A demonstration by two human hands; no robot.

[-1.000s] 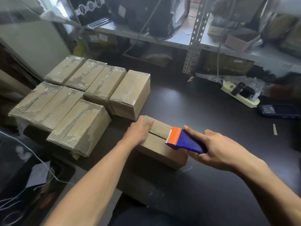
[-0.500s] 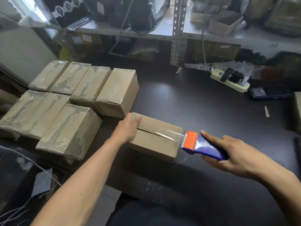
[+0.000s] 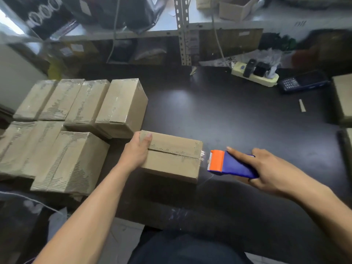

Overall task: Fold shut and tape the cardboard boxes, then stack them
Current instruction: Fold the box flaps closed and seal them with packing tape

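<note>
Taped boxes [image 3: 76, 130] crowding table's [image 3: 238, 119] left

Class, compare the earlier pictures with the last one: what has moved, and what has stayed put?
The right hand drew the tape dispenser rightward along the box seam and past its right edge. The left hand kept holding the box's left end; the taped boxes stayed.

box [image 3: 171, 162] tan | tape dispenser [image 3: 231, 165] orange-blue | table [image 3: 238, 115] black

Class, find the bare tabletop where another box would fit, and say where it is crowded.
Free: dark table between the box being taped, power strip and handset. Crowded: the taped boxes at left, close behind the left hand.
</note>
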